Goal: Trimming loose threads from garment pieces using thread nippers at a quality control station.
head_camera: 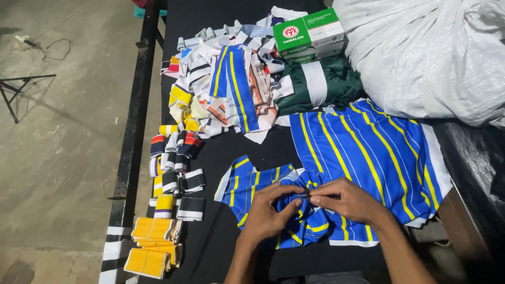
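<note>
— Both hands sit low in the frame, centre: left hand and right hand, fingertips meeting.

— Holding what?

— Each grip is pinched shut on a bunched fold of the blue jersey with yellow stripes, right between them.

— Where does the rest lie?

— Spread on the black tabletop, its long axis running up and right from the hands, so the right hand is nearer its bulk. Folded striped cuffs lie at lower left.
</note>
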